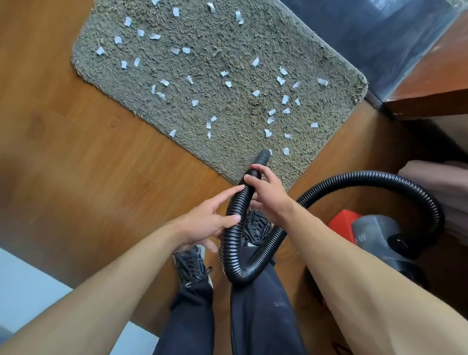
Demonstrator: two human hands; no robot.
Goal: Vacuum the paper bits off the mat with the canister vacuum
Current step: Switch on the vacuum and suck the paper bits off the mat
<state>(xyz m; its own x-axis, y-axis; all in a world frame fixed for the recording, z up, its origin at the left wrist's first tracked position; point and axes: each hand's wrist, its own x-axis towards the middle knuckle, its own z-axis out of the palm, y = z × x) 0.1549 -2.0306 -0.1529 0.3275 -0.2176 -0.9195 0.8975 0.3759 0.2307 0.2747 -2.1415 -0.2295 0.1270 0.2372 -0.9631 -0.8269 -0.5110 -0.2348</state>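
hose (230,261) is held in the right grip (268,191), touched by the flat left grip (207,223); paper bits (228,84) are left across the mat (210,32), 12 o'clock.

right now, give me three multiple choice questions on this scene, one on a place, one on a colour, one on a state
1. Where is the nozzle tip?
A. on a chair seat
B. at the near edge of the mat
C. inside a bucket

2. What colour is the hose?
A. black
B. white
C. green

3. How do the paper bits lie?
A. heaped in one pile
B. all cleared away
C. scattered across the mat

Answers:
1. B, the nozzle, just ahead of the right hand that grips the hose, points at the mat's near edge.
2. A, the ribbed hose is black along its whole visible length.
3. C, pale bits lie spread over most of the mat, not gathered.
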